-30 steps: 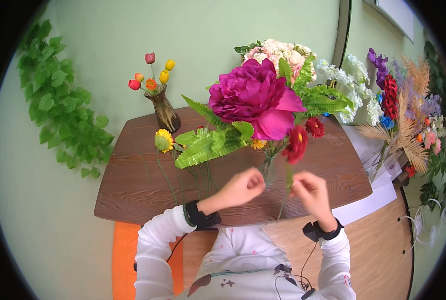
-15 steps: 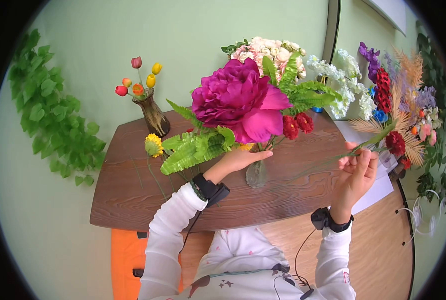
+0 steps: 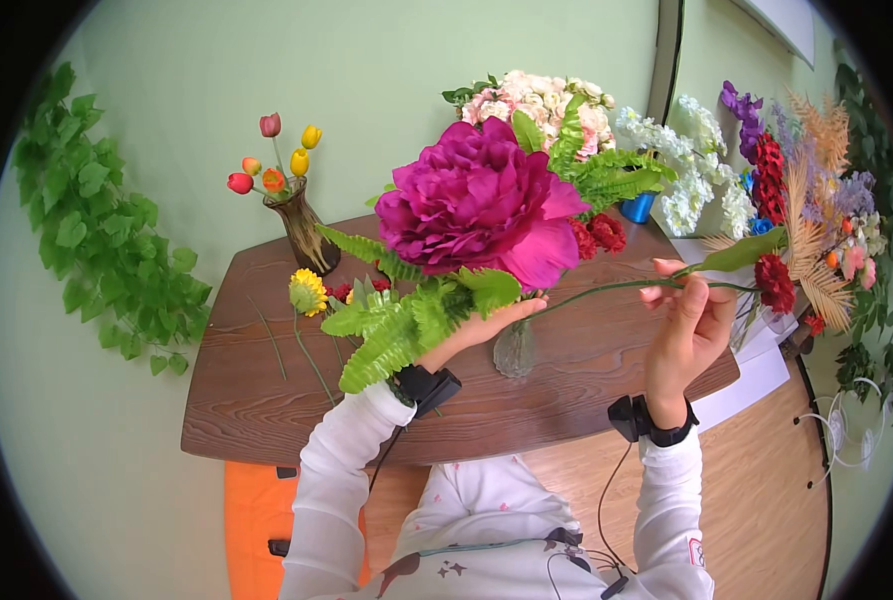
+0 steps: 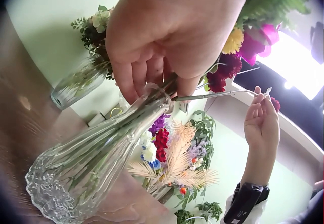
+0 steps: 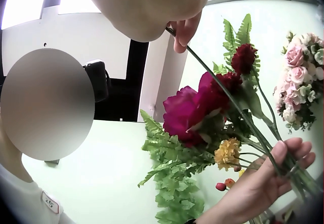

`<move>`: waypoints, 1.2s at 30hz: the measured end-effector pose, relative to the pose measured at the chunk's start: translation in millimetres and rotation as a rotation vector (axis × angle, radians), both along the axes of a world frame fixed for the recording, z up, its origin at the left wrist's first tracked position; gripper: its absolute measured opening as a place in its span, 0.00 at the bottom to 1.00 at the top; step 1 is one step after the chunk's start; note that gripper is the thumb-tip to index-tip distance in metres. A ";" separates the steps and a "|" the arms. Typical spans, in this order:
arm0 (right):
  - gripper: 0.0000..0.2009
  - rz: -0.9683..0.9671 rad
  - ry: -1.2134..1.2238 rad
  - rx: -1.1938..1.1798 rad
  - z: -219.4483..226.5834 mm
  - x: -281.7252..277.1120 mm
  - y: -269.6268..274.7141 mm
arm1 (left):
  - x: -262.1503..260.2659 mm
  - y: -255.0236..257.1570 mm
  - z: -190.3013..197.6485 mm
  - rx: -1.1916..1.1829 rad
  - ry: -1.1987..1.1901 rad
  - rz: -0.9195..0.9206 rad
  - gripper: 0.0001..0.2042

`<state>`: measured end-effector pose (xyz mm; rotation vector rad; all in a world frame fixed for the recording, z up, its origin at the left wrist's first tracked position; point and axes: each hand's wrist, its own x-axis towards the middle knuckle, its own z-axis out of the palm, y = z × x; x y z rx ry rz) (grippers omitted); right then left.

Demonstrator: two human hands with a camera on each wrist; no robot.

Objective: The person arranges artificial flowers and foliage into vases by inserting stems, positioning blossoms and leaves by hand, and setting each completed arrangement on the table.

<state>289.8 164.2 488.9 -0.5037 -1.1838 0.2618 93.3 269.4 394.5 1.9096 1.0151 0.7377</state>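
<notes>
My left hand [image 3: 486,325] grips a bunch of flower stems at the neck of a clear glass vase [image 4: 86,168], its fingers curled round them. Over that hand rises a large purple peony [image 3: 481,205] with green fern leaves [image 3: 396,335] and two red flowers [image 3: 598,235]. To the right, my right hand [image 3: 691,330] pinches the stem of another red flower [image 3: 774,283], whose long green leaf [image 3: 741,252] stands by the fingers. Held aslant, this stem [image 3: 601,289] reaches from the right hand to the left hand at the vase mouth.
Several loose stems and a yellow flower [image 3: 308,292] lie on the left of the wooden table [image 3: 256,410]. Behind them stands a brown vase [image 3: 309,230] of tulips. Pale roses [image 3: 541,100] stand at the back, white blossoms [image 3: 701,165] and pampas-like fronds [image 3: 801,225] at right.
My right hand has carried the red flower outward to the right, then slightly back, its stem now reaching the vase mouth. The left hand has moved up to the stems at the vase neck.
</notes>
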 end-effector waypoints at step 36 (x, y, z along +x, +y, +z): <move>0.06 0.087 -0.268 -0.150 -13.7 -22.3 27.9 | 6.8 -30.3 21.4 0.000 -0.302 0.056 0.10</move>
